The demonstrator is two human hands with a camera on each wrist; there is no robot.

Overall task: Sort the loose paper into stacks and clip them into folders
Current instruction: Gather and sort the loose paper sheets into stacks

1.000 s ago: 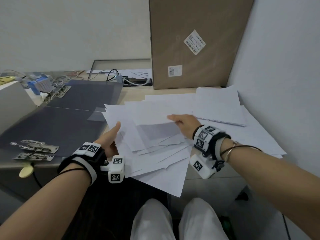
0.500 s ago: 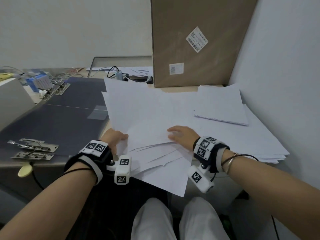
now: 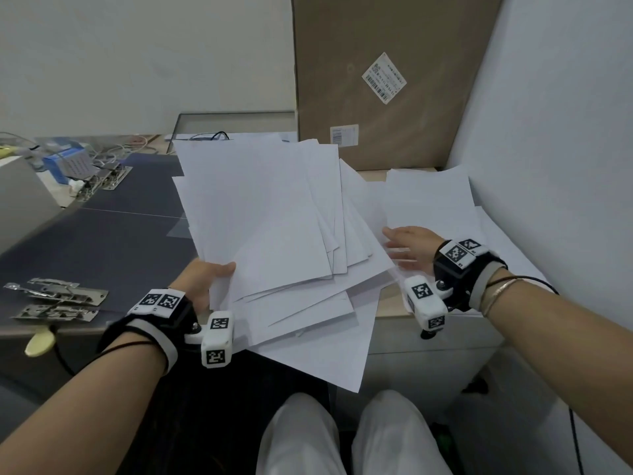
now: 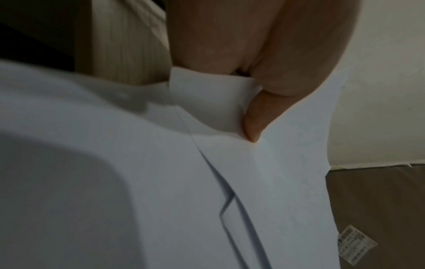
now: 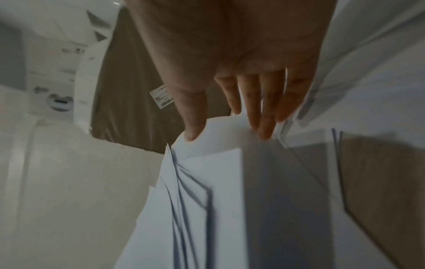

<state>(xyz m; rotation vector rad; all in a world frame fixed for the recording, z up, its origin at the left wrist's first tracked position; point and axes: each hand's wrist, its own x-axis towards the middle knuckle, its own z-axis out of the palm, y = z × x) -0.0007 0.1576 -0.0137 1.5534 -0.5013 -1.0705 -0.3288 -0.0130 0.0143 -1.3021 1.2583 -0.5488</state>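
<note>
A: Change? Left hand (image 3: 205, 279) now grips the fanned papers (image 3: 274, 228), raised off the desk (image 3: 394, 303) front edge.
B: Right hand (image 3: 411, 246) released, fingers straight. Box (image 3: 376, 80) label unreadable.

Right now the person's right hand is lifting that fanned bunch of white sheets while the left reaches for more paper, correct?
Swapped. In the head view the left hand holds the fanned bunch of sheets; the right hand, fingers straight, reaches for more paper.
</note>
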